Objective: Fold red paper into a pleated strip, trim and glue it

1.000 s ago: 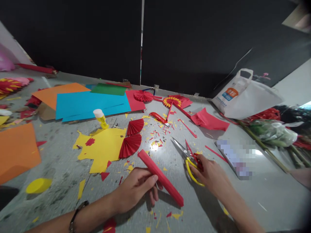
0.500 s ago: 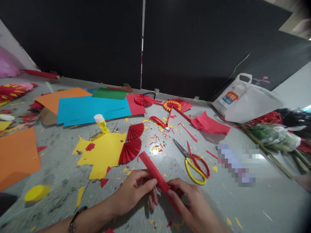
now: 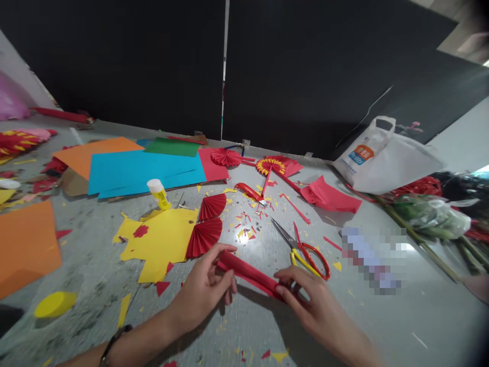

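A narrow strip of folded red paper [image 3: 250,272] is held up between my two hands. My left hand [image 3: 212,280] pinches its left end, with fingers curled round it. Thumb and fingers of my right hand [image 3: 305,293] grip the other end. Just behind lie scissors [image 3: 298,250] with one red and one yellow handle, their blades apart. To the left is a yellow paper cutout [image 3: 164,244] with a small red flower shape on it. Two pleated red paper fans [image 3: 206,237] rest at its right edge.
A glue stick [image 3: 158,194] stands behind the yellow cutout. A red-handled cutter [image 3: 250,192] lies among paper scraps. Blue paper [image 3: 147,172] and orange sheets [image 3: 28,247] are on the left. At the right are a white bag [image 3: 376,158] and wrapped stems [image 3: 431,219].
The folded red paper has turned from a steep slant to nearly crosswise. My left hand has moved up and left, and my right hand has shifted right to the paper's end.
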Available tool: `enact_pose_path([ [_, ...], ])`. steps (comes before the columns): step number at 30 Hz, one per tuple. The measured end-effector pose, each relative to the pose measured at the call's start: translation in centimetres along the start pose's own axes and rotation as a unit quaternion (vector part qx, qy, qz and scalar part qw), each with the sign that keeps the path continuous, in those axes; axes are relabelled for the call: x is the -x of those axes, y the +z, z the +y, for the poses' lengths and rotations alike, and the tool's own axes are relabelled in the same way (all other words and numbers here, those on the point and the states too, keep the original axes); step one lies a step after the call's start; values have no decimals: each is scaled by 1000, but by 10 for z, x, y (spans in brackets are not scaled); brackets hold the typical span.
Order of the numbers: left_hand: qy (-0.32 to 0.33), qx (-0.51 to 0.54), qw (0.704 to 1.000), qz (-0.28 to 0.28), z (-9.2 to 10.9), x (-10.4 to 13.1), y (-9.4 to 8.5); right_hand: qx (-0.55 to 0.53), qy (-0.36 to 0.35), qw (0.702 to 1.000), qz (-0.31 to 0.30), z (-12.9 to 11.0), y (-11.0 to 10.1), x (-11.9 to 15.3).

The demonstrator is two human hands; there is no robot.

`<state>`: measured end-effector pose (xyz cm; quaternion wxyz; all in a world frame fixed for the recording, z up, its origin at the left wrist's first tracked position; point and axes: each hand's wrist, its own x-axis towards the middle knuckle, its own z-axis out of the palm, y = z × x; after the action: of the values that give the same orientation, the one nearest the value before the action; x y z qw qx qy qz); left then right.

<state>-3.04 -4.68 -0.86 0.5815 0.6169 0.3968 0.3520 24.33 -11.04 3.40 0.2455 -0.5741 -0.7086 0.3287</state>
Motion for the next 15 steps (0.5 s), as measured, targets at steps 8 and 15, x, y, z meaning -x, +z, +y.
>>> enact_pose_path([
  [8, 238, -244, 940, 4, 8, -1, -13, 59, -61, 991, -104, 2, -24, -22],
  [15, 270, -303, 903, -143, 12, -8, -18, 164, -176, 970, -38, 17, -6, -25],
])
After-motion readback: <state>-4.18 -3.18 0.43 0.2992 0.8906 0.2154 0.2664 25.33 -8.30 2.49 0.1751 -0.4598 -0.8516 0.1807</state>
